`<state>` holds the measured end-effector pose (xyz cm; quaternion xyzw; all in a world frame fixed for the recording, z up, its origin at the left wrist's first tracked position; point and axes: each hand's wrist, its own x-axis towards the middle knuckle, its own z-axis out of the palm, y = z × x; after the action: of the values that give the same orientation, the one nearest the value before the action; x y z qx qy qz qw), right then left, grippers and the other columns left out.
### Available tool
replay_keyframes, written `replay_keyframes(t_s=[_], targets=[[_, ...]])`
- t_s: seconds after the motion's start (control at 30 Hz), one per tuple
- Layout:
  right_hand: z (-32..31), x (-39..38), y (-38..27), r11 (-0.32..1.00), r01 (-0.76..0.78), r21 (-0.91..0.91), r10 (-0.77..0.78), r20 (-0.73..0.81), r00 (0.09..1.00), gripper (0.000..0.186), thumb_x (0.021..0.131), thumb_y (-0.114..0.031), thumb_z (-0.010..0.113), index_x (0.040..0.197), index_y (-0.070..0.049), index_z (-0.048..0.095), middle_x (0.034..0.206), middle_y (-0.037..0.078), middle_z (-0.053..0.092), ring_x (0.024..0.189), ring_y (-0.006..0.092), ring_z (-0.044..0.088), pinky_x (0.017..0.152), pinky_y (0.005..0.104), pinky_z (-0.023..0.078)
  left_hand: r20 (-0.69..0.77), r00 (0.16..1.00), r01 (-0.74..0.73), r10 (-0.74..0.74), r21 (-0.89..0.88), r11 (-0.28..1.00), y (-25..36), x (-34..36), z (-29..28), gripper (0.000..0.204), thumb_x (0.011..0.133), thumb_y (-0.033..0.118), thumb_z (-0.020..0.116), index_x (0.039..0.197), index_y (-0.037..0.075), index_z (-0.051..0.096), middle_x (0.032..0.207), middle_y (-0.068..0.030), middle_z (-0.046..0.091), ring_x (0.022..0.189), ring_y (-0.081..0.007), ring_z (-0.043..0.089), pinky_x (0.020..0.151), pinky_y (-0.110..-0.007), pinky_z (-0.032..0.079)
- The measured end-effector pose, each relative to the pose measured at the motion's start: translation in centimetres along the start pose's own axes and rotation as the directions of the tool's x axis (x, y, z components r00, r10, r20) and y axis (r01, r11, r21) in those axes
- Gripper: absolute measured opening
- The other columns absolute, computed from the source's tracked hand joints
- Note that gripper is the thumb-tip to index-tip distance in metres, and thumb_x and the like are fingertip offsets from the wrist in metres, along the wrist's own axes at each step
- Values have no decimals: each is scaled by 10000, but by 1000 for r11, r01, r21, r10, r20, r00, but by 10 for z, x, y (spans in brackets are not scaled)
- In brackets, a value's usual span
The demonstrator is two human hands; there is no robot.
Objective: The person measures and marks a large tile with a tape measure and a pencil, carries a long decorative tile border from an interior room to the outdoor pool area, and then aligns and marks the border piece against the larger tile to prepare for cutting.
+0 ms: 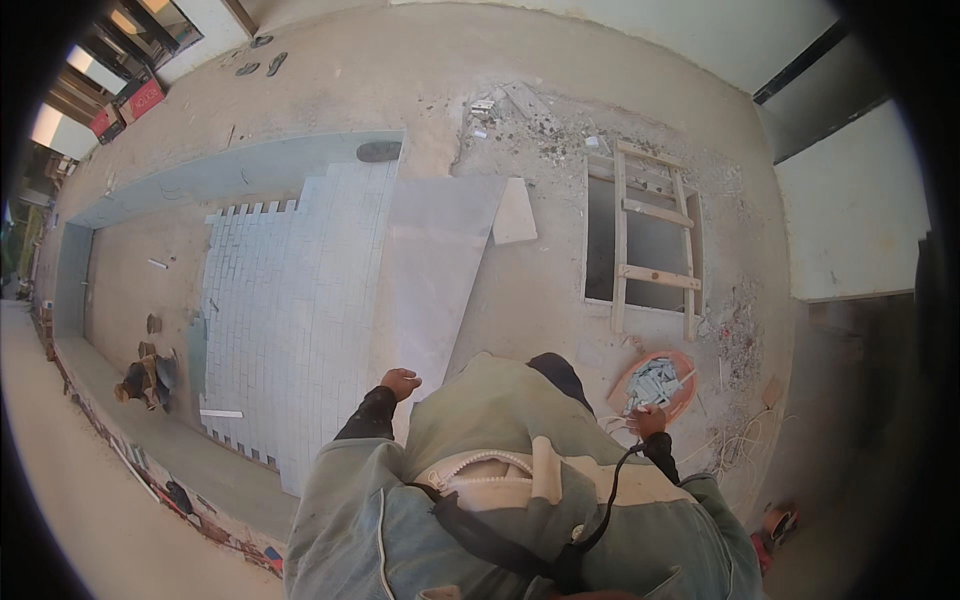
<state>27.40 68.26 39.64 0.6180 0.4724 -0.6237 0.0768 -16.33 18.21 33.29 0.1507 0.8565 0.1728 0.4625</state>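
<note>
Below the near end of a large grey sheet is my left hand, its fingers curled in; I see nothing in them. My right hand is closed, overlapping the near rim of an orange basin in the view. Small pale blue-grey tile pieces fill that basin. Pale thin strands show beside the right fingers; whether they are gripped, and whether the hand touches the rim, I cannot tell.
Pale tiles cover part of a sunken floor at left, where a person crouches. A wooden ladder lies across a rectangular floor opening at right. Rubble, loose cables and a pale board lie around.
</note>
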Motion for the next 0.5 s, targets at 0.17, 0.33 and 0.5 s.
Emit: replay_keyframes(t_s=[0.17,0.33,0.5], targets=[[-39,64,-3,942,-322,98,322,15,947,333,921,-348,476,1037,-44,546,990,109,595,979,301,552,769,524,436,-255,961,-189,110,-311,931,146,100,-100,437,857,288,676,1159,-26,655,1104,-222,692,1034,-283,675,922,-358,513],[-60,129,-146,830,-330,-449,305,-130,943,264,910,-283,513,1006,-46,580,863,101,591,809,263,574,652,448,455,-354,930,-246,99,-398,884,229,204,-157,414,879,270,666,1166,-28,649,1102,-209,697,1040,-277,672,921,-361,515],[-50,304,-352,681,-214,-700,253,-49,966,196,899,-217,550,975,-49,614,735,93,586,639,224,596,536,372,474,-132,837,375,-531,-568,733,265,238,-166,402,880,263,642,1177,-8,653,1099,-212,695,1015,-265,683,914,-361,532]])
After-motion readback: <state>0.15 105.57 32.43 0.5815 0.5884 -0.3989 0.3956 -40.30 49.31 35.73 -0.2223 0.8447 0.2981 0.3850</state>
